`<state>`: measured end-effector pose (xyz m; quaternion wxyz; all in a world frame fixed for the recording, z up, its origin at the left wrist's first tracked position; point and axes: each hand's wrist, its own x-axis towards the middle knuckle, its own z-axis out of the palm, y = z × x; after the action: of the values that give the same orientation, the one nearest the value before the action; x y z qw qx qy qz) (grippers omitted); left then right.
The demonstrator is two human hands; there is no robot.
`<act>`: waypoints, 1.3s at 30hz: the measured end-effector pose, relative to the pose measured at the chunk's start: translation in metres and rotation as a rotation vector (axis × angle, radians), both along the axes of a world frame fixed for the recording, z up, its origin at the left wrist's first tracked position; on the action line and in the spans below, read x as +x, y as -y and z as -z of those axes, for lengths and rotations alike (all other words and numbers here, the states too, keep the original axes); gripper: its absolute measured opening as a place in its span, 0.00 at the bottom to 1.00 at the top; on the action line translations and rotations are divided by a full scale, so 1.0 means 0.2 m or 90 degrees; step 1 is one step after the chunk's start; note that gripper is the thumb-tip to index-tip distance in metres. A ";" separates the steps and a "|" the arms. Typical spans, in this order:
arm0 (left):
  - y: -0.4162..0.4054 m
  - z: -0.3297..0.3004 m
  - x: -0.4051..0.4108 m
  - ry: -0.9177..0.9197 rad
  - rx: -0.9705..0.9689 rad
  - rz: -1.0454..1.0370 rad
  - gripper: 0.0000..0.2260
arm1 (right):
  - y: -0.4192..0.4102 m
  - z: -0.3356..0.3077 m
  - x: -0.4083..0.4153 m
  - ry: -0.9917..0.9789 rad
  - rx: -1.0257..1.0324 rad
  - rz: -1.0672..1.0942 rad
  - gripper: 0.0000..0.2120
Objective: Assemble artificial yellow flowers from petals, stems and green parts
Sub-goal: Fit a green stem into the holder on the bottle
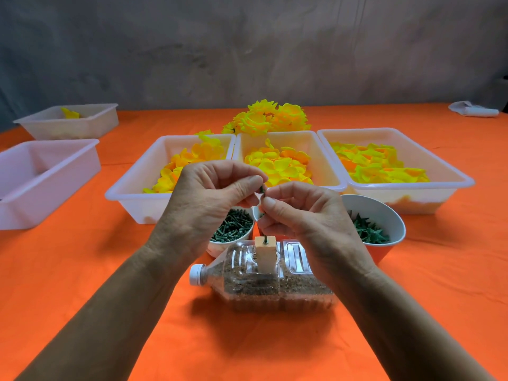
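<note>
A thin dark green stem (pixel 265 239) stands upright in a wooden block (pixel 265 254) set into a sand-filled plastic bottle (pixel 264 281) lying on its side. My left hand (pixel 209 199) pinches a small green part (pixel 262 189) at the stem's top. My right hand (pixel 302 213) pinches the stem just below it. Three white trays hold yellow petals: left (pixel 132 188), middle (pixel 327 166), right (pixel 450 177). A bowl of green pins (pixel 233 224) and a bowl of green star-shaped parts (pixel 371 229) sit behind the bottle. Finished yellow flowers (pixel 269 118) lie behind the trays.
An orange cloth (pixel 110 270) covers the table. Two more white trays stand at the left, one near (pixel 68 171) and one far (pixel 90 119) with a yellow piece inside. A white object (pixel 472 110) lies at the far right. A grey wall is behind.
</note>
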<state>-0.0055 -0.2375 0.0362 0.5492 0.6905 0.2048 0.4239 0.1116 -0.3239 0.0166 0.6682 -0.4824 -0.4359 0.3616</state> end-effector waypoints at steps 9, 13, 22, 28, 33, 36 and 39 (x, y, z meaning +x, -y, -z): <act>0.03 -0.02 -0.01 -0.034 0.155 -0.037 0.06 | 0.00 0.01 -0.01 0.003 0.011 0.017 0.06; 0.03 0.00 0.00 -0.009 0.123 -0.057 0.05 | 0.00 0.01 -0.01 0.025 0.020 0.022 0.06; 0.04 0.03 0.00 0.038 0.041 -0.052 0.04 | 0.00 0.01 -0.01 0.071 0.035 0.035 0.05; 0.03 0.01 0.01 -0.069 0.261 -0.134 0.08 | -0.01 0.01 0.00 0.063 0.029 0.046 0.05; 0.07 0.02 0.04 0.015 0.116 -0.143 0.07 | -0.01 0.01 0.00 0.056 0.031 0.037 0.05; 0.08 0.03 0.06 0.039 0.050 -0.143 0.05 | -0.01 0.01 0.00 0.056 0.030 0.037 0.04; 0.07 0.04 0.07 0.072 -0.119 -0.101 0.04 | -0.01 0.01 0.00 0.050 0.028 0.038 0.03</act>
<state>0.0076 -0.2512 0.0282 0.5865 0.5930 0.2656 0.4836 0.1115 -0.3222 0.0146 0.6714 -0.4945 -0.4548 0.3127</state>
